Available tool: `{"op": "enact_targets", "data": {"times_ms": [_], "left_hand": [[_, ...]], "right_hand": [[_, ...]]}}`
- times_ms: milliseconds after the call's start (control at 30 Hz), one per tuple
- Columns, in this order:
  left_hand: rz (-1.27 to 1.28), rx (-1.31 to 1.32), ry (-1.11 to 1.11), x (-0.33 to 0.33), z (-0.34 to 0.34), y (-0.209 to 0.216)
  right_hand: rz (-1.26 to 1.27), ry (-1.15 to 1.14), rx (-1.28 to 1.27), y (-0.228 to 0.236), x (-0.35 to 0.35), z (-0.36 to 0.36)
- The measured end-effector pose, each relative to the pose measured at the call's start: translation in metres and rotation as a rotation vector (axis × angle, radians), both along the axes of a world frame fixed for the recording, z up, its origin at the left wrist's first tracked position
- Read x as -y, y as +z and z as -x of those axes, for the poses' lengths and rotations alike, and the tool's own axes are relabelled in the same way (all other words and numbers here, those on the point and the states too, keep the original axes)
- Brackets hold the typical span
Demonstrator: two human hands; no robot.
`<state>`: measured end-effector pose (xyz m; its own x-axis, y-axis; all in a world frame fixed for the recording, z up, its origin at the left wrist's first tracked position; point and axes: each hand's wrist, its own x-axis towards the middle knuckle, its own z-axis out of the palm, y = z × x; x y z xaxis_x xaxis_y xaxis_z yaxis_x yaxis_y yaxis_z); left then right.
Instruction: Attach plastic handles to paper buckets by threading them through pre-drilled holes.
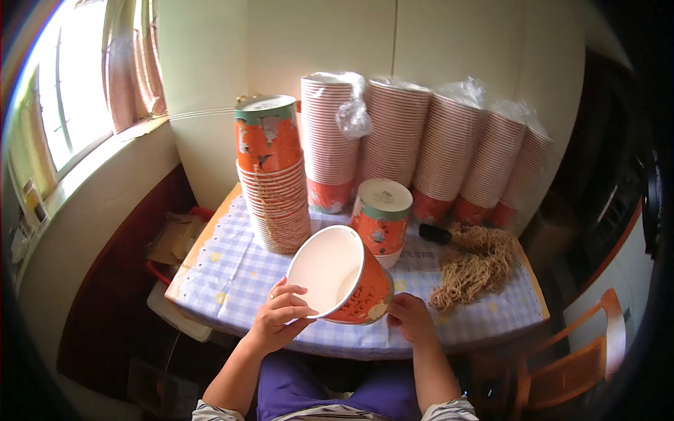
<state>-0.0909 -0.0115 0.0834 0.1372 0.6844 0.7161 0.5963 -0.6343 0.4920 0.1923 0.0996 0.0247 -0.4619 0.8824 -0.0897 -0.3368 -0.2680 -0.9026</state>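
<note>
A large orange paper bucket (371, 291) with a white inside is tilted over the table's near edge, its mouth turned up and to the left. My left hand (281, 317) grips its rim at the lower left, with the thumb hidden. Curled fingers of my right hand (413, 317) pinch the bucket's base edge on the right. Just behind it, another orange bucket (380, 223) with a green band stands upside down. To the left rises a nested stack of buckets (274, 203) with twine strands down its side, topped by an upside-down bucket.
Several tall stacks of paper buckets (397, 130), some in clear plastic, line the back wall. A tangle of brown twine (477, 270) lies at the right beside a black object (435, 234). A checked tablecloth (232, 277) covers the table. A wooden chair (579, 347) stands right.
</note>
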Motion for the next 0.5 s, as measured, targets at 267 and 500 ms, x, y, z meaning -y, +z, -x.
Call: {"op": "enact_targets", "data": {"times_ms": [267, 500], "left_hand": [[-0.231, -0.281, 0.219, -0.004, 0.003, -0.016], [-0.106, -0.053, 0.438, -0.036, -0.002, -0.038]], "right_hand": [[-0.182, -0.049, -0.055, 0.051, -0.012, 0.008], [-0.629, -0.245, 0.059, 0.136, -0.048, 0.031]]}}
